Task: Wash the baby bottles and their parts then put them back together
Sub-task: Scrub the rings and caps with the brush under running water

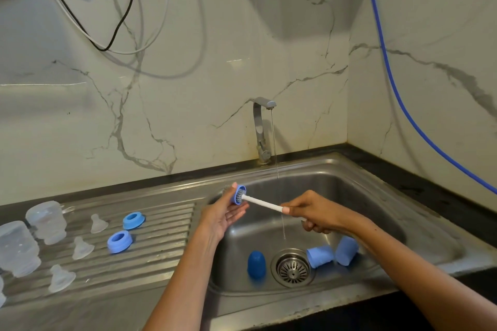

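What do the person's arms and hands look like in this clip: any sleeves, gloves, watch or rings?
Both forearms are bare right to the bottom edge of the picture, with no sleeve in view. The left hand and the right hand are ungloved. No watch, bracelet or ring shows on either wrist or on the fingers that can be seen. The nails look short and unpainted, though they are small in this view.

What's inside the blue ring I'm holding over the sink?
The bristle head of the white-handled brush fills the blue ring in the left hand; some bristles poke out its far side. The ring's inner wall is covered.
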